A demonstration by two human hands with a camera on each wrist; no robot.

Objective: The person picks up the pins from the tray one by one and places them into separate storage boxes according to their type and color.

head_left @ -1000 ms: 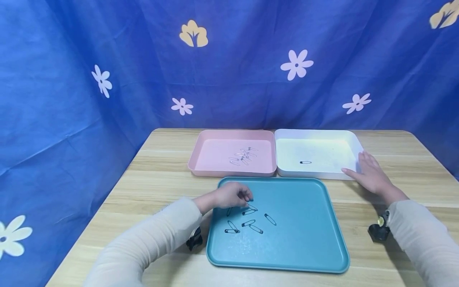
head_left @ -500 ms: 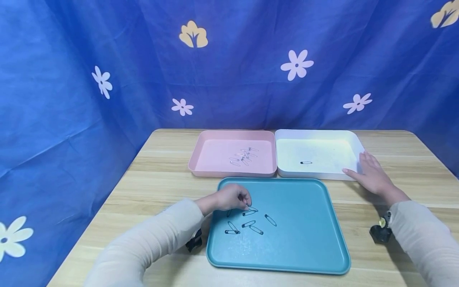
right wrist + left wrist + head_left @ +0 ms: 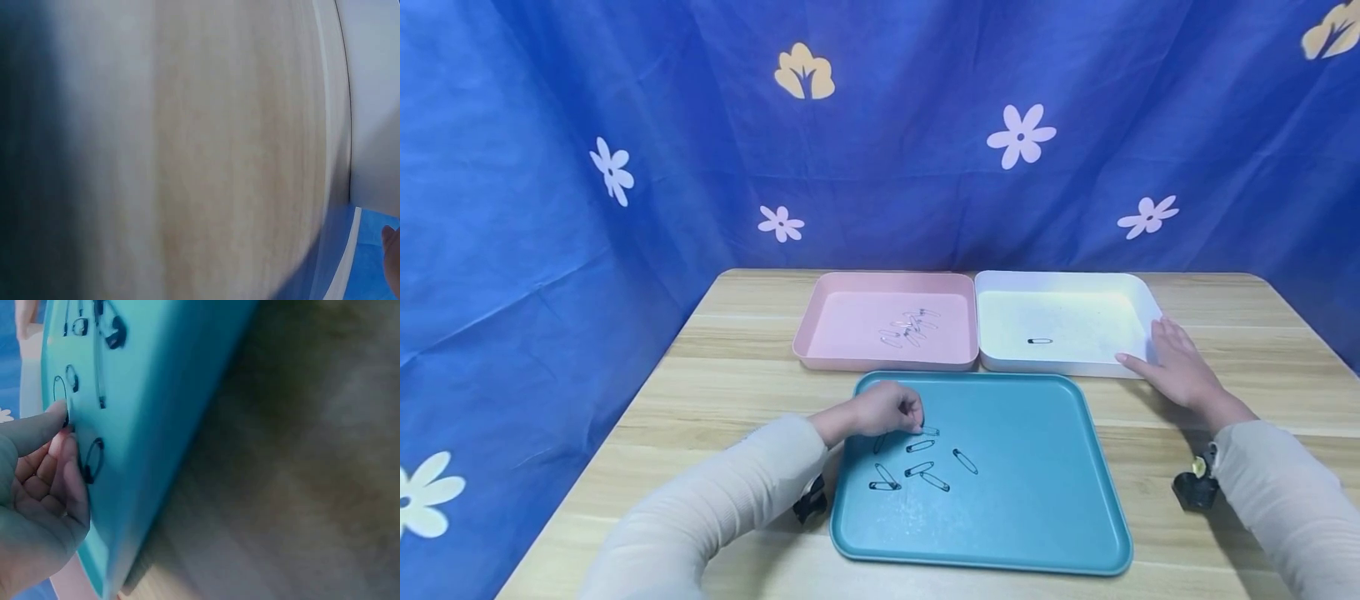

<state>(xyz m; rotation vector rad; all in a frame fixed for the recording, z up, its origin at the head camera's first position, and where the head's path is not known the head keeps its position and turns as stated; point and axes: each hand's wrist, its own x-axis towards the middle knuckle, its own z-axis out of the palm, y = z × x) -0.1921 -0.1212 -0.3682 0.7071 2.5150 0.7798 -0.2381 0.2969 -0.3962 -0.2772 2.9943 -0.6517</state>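
Note:
Over the left part of the teal tray [image 3: 1030, 500], my left hand [image 3: 883, 408] pinches a safety pin [image 3: 930, 432] between thumb and fingertips. The left wrist view has that hand [image 3: 44, 487] at its left, with the pin's wire loop [image 3: 59, 386] standing out past the thumb. Several black safety pins lie on the tray below, among them a single pin [image 3: 966, 461] off to the right and one [image 3: 920, 446] just under the hand. My right hand [image 3: 1180, 367] rests at the right front corner of the white tray [image 3: 1037, 365], fingers extended along its outer wall.
A pink tray [image 3: 850, 363] with a cluster of silvery safety pins [image 3: 912, 327] stands against the white tray's left side. One dark-ended safety pin [image 3: 1040, 340] lies in the white tray. All sit on a wooden table [image 3: 737, 375] before a blue curtain [image 3: 887, 150].
My left hand has drawn a safety pin slightly up and away from the one it overlapped, which now lies alone. The right hand keeps its place.

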